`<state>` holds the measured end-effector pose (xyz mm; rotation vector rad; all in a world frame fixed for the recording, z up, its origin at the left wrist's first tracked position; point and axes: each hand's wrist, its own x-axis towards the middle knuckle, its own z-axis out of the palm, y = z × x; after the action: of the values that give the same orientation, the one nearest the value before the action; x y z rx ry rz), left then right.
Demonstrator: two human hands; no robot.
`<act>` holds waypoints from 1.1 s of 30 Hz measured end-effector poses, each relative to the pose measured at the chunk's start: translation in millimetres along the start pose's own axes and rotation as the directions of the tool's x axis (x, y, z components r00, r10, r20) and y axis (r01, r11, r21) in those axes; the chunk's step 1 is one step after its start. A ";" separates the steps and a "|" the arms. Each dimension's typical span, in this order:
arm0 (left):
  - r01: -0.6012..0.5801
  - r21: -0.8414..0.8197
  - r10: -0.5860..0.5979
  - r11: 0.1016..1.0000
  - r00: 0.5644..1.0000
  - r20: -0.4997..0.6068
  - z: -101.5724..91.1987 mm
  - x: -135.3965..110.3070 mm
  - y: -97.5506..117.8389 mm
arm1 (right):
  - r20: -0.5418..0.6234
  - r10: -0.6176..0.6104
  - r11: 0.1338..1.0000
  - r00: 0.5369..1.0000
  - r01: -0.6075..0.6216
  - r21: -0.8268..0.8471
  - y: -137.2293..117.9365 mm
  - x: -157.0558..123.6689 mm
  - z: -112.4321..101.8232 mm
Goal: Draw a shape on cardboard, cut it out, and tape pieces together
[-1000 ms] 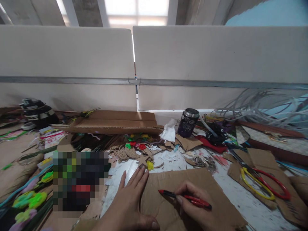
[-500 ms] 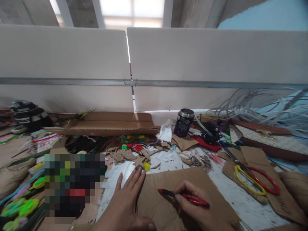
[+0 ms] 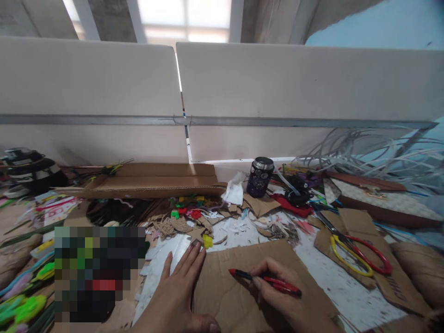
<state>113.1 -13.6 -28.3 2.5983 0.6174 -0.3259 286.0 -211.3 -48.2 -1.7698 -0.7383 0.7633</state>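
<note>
Single head-worn view, looking forward and down, close over the cardboard sheet (image 3: 249, 255), facing pale panels (image 3: 294, 83) beyond.

Red-black pen (image 3: 282, 286), brown cardboard (image 3: 229, 300), dark purple jar (image 3: 259, 179) with pale motifs.

Craft workspace, apparently a workshop: a cluttered tabletop (image 3: 317, 266) strewn with cardboard scraps (image 3: 359, 218), large scissors (image 3: 342, 237), a ball of brown twine (image 3: 414, 270) and bright green fuzzy shapes (image 3: 30, 309), backed by pale panels (image 3: 298, 83) and a metal rail (image 3: 277, 121).

Room over cardboard (image 3: 243, 260) beyond pen (image 3: 282, 286); scissors (image 3: 344, 239) block right, scraps (image 3: 237, 225) far side.
</note>
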 end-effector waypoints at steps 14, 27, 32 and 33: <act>0.035 0.049 -0.036 0.998 0.999 0.026 -3.8 -0.7 3.1 | -0.009 0.068 0.997 0.998 -0.068 0.039 -4.7 -5.5 -9.0; 0.037 0.079 -0.038 0.996 0.999 0.015 -3.7 1.6 3.1 | -0.081 0.010 0.998 0.997 -0.015 -0.061 27.2 -3.3 -24.7; 0.020 0.095 -0.019 0.995 1.000 -0.009 -0.3 3.4 -0.9 | -0.080 0.009 1.000 0.997 -0.010 -0.010 23.9 -6.6 -30.9; 0.020 0.102 -0.019 0.995 1.000 -0.013 0.6 4.1 -1.6 | -0.083 0.005 1.000 0.997 -0.005 0.000 22.6 -7.2 -31.7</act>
<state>115.8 -11.1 -30.7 2.6948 0.6463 -0.3572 309.2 -241.0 -59.9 -1.7936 -0.6788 0.6886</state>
